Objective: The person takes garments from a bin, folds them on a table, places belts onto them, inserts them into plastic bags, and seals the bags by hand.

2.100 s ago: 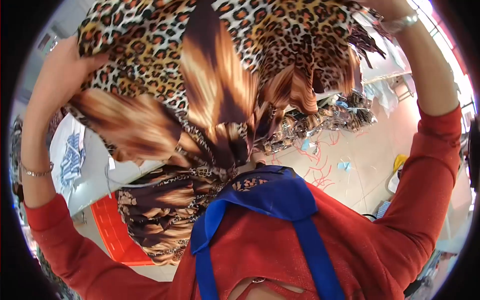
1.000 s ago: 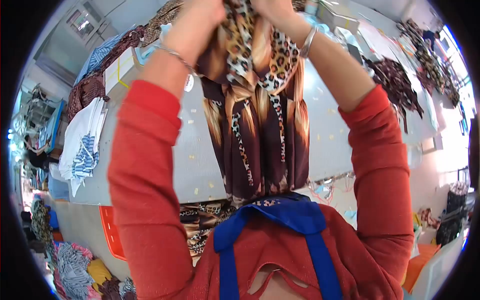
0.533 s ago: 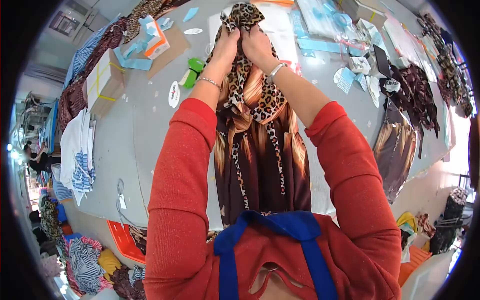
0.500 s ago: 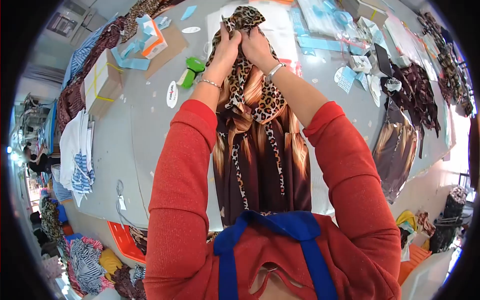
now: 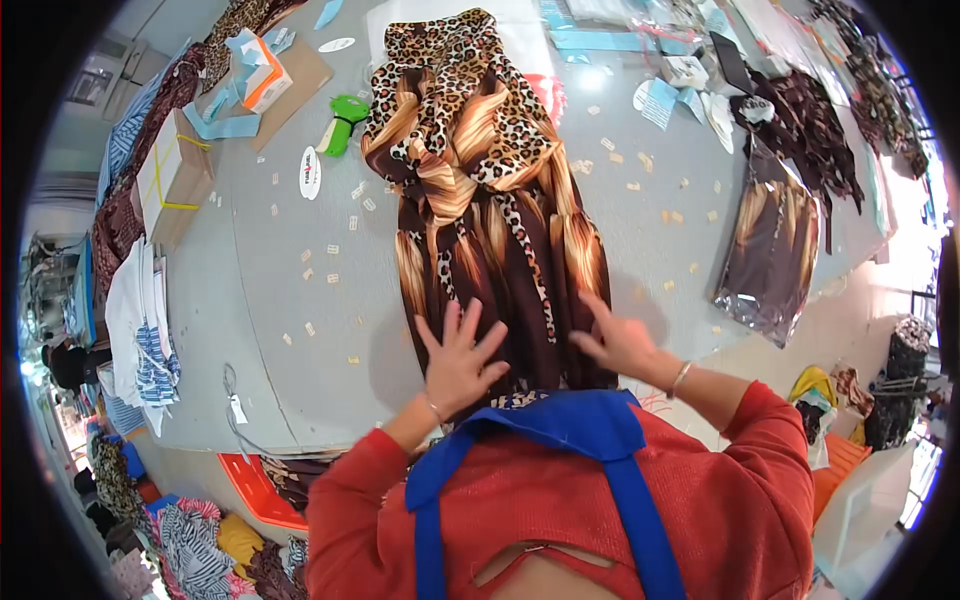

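Observation:
A leopard-print and brown garment [image 5: 500, 200] lies lengthwise on the grey table, its top at the far side and its dark lower part near my body. My left hand [image 5: 462, 362] is over the lower left part of the garment, fingers spread, holding nothing. On the lower right edge of the garment, my right hand [image 5: 625, 345] has its fingers apart and is empty. Whether the palms press on the cloth cannot be told.
Left on the grey table [image 5: 300, 370] are a green tool [image 5: 343, 124], an oval tag [image 5: 310, 174] and a strapped box [image 5: 172, 180]. A bagged garment [image 5: 770, 245] lies at the right. A red crate [image 5: 262, 492] stands below the near edge.
Both hands have let go of the garment's top and come back toward my body, fingers now spread. The garment's upper part now lies flatter and wider on the table.

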The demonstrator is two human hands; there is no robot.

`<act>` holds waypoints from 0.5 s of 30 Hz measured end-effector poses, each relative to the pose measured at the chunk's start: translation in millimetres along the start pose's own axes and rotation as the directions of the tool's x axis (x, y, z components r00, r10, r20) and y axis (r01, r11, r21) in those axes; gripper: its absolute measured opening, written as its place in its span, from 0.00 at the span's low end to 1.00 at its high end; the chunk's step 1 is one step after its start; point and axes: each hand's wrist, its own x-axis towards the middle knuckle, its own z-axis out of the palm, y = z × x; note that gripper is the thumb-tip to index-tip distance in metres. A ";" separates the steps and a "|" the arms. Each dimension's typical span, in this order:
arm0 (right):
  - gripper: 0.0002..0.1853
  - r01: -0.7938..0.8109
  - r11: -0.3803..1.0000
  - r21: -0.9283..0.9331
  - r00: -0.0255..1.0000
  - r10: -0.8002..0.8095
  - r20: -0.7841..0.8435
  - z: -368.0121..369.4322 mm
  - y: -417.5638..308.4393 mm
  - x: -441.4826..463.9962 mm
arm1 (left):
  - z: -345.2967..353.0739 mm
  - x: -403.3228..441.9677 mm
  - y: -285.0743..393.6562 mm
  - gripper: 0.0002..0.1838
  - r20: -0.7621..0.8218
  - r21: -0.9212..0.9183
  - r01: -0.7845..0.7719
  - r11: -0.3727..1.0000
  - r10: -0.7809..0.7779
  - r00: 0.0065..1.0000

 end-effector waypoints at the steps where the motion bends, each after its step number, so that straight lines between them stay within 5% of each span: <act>1: 0.37 0.054 0.999 0.003 0.998 -0.054 -0.037 27.0 8.7 -10.1 | 17.6 -9.0 12.2 0.30 -0.001 -0.004 -0.017 1.000 0.017 1.000; 7: 0.39 0.312 0.940 0.135 0.942 -0.288 -0.170 141.4 19.2 9.2 | 58.1 13.1 59.6 0.30 -0.074 0.141 0.006 0.990 0.004 0.997; 9: 0.37 -0.101 0.753 0.650 0.967 -0.079 0.242 99.7 -21.3 -5.1 | 56.3 13.0 63.3 0.31 -0.099 0.128 0.068 0.989 -0.056 0.994; 11: 0.37 -0.101 0.430 0.897 0.930 -0.279 0.238 105.8 -8.6 -16.7 | 58.6 12.3 60.8 0.31 -0.117 0.148 0.076 0.986 -0.059 0.991; 12: 0.37 -0.095 0.248 0.964 0.905 -0.381 0.188 103.2 2.7 -19.8 | 50.7 12.8 65.0 0.32 -0.123 0.143 0.062 0.988 -0.045 0.991; 13: 0.37 -0.325 0.109 0.940 0.871 -0.352 0.342 108.8 22.7 -26.5 | 52.4 14.7 65.9 0.31 -0.160 0.159 0.059 0.985 -0.033 0.987; 15: 0.29 -0.476 -0.007 0.880 0.734 -0.555 0.392 119.4 64.6 -46.8 | 53.3 15.6 70.6 0.33 -0.184 0.167 0.083 0.983 -0.052 0.982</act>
